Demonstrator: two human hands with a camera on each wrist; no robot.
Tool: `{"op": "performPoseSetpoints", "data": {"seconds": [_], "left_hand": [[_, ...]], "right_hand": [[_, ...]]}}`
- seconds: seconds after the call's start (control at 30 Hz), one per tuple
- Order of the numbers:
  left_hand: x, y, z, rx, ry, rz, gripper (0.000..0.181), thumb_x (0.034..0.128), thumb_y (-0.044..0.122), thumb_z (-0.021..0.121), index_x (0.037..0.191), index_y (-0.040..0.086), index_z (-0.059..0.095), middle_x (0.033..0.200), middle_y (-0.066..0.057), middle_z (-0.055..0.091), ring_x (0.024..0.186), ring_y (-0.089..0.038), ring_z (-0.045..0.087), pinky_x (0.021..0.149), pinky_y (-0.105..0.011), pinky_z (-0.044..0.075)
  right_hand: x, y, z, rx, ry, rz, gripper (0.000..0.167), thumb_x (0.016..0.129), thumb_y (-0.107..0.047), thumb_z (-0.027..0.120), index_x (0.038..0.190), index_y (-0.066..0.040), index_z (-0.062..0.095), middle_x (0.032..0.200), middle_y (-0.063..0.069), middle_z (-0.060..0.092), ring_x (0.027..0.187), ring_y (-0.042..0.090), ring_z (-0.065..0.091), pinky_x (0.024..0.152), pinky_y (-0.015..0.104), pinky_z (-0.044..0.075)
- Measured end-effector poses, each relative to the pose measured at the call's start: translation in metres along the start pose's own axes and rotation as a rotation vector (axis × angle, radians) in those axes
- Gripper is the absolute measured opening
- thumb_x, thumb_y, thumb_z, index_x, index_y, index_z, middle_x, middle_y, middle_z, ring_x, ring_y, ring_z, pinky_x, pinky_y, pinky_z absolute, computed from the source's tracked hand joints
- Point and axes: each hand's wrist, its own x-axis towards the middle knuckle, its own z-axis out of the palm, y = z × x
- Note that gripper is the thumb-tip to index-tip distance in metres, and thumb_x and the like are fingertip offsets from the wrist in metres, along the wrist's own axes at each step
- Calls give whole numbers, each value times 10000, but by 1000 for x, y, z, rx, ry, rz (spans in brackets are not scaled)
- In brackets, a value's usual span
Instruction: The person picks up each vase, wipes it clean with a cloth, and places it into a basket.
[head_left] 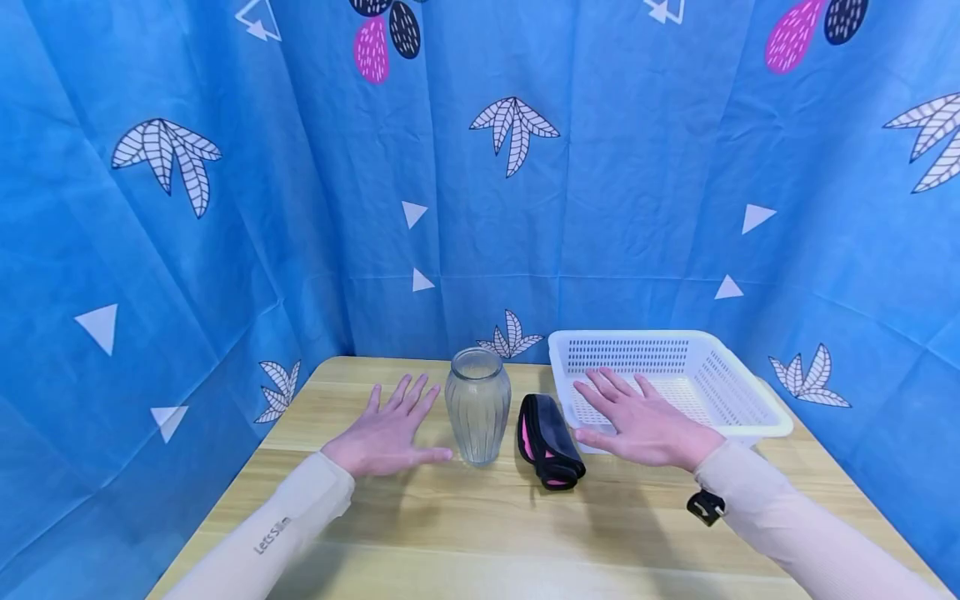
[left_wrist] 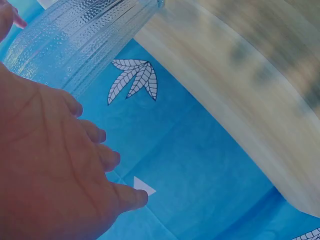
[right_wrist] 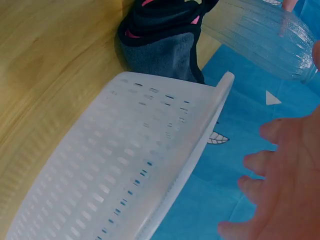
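My left hand [head_left: 388,429] hovers palm down over the table, fingers spread, just left of a clear ribbed glass vase [head_left: 478,408]. The vase stands upright, and in the left wrist view its glass [left_wrist: 85,40] shows beyond the hand [left_wrist: 55,155]. A folded dark grey cloth [head_left: 551,440] with black edging and pink inside lies right of the vase. My right hand [head_left: 641,417], also spread and holding nothing, is over the near left part of a white plastic basket [head_left: 750,425]. The right wrist view shows the basket's slotted wall [right_wrist: 125,145] beside that hand [right_wrist: 285,185].
The light wooden table [head_left: 480,533] carries these things, with the basket at its back right. Blue curtains [head_left: 630,208] with leaf and triangle prints hang behind the table and along both sides. A dark band [head_left: 706,507] is on the right wrist.
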Motion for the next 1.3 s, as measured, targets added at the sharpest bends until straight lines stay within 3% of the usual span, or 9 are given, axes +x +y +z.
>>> {"op": "performPoseSetpoints", "data": {"seconds": [0.2, 0.37, 0.53, 0.67, 0.83, 1.0, 1.17, 1.3], "left_hand": [[3, -1, 1, 1, 88, -14, 1094, 849, 867, 373, 1622, 124, 155, 1696, -108, 30, 1558, -349, 80, 1187, -680, 109], [9, -2, 0, -54, 194, -27, 995, 911, 741, 486, 1606, 83, 213, 1681, -119, 158, 1524, -341, 245, 1164, -655, 245], [18, 2, -9, -129, 327, -10, 907, 935, 693, 507, 1575, 78, 320, 1607, -125, 360, 1451, -352, 387, 1144, -603, 328], [26, 9, -16, -158, 411, 14, 852, 941, 681, 509, 1544, 93, 382, 1522, -113, 459, 1391, -327, 452, 1124, -548, 386], [40, 21, -23, -176, 460, 41, 839, 934, 689, 514, 1523, 99, 418, 1477, -104, 495, 1339, -314, 499, 1063, -542, 451], [55, 36, -25, -190, 477, 65, 811, 935, 676, 528, 1524, 129, 419, 1455, -79, 489, 1295, -290, 527, 1025, -516, 485], [66, 49, -28, -174, 459, 86, 799, 925, 649, 570, 1542, 173, 393, 1473, -78, 463, 1273, -301, 535, 983, -526, 504], [69, 55, -29, -124, 409, 72, 815, 920, 646, 575, 1556, 177, 378, 1500, -92, 466, 1316, -311, 518, 1000, -532, 494]], "right_hand": [[2, -5, 2, 16, 116, -45, 693, 1017, -629, 381, 1512, -153, 475, 1497, 117, 524, 1386, 349, 484, 1108, 571, 385], [4, -12, 5, -26, 265, -126, 459, 1018, -478, 533, 1264, -128, 700, 1210, 63, 724, 1135, 283, 676, 966, 486, 528], [4, -23, 12, -92, 402, -236, 214, 934, -310, 692, 1043, -142, 767, 995, 4, 763, 947, 193, 718, 821, 404, 586], [4, -38, 18, -107, 452, -292, 172, 890, -260, 729, 1003, -136, 764, 941, -16, 752, 877, 153, 699, 758, 353, 591], [8, -60, 31, -103, 426, -315, 251, 883, -248, 726, 1075, -88, 737, 1010, 31, 737, 924, 180, 686, 793, 355, 591], [17, -78, 50, -121, 332, -276, 377, 896, -258, 706, 1204, -43, 685, 1188, 115, 694, 1063, 264, 665, 865, 402, 583], [30, -90, 69, -166, 206, -160, 569, 887, -316, 726, 1337, 8, 597, 1375, 213, 592, 1205, 376, 594, 966, 483, 533], [42, -95, 81, -177, 145, -52, 663, 877, -357, 750, 1384, 15, 542, 1453, 245, 514, 1267, 422, 540, 969, 536, 520]]}}
